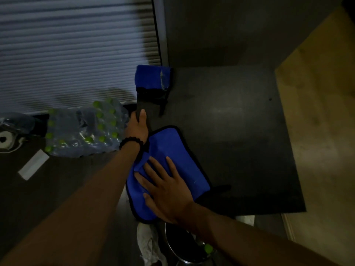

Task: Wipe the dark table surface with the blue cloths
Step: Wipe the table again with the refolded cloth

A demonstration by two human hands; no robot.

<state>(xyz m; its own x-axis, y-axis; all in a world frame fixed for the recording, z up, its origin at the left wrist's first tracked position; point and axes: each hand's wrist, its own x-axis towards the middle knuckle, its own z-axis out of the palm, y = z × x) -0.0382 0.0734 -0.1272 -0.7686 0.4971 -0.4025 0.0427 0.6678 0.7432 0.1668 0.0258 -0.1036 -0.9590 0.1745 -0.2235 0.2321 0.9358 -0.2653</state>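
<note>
Right hand [165,191] is flat on the blue microfibre cloth with black edging [172,169], palm down, fingers [153,166] spread wide and pressing the fabric onto the near left corner of the dark matte desk [230,131]. The cloth lies opened out, its near end hanging a little past the desk's front edge, its left side bunched beside the left wrist. Left hand [137,127] is over at the desk's left edge, thumb lying on top along the edge and the other fingers curled down over the side out of sight, so it grips the edge rather than any cloth; a black beaded bracelet [131,142] circles that wrist. A second blue cloth, folded into a thick block [151,78], sits at the far left corner of the desk, well apart from both hands, with a pale smear on its right side. Left of the desk, down on the floor, lies a shrink-wrapped pack of clear bottles with green caps [84,129], and a white strip [33,164] lies nearer. Below the desk's front edge a round metal bin [184,246] and a pale shoe [148,244] show. The scene is dim.
</note>
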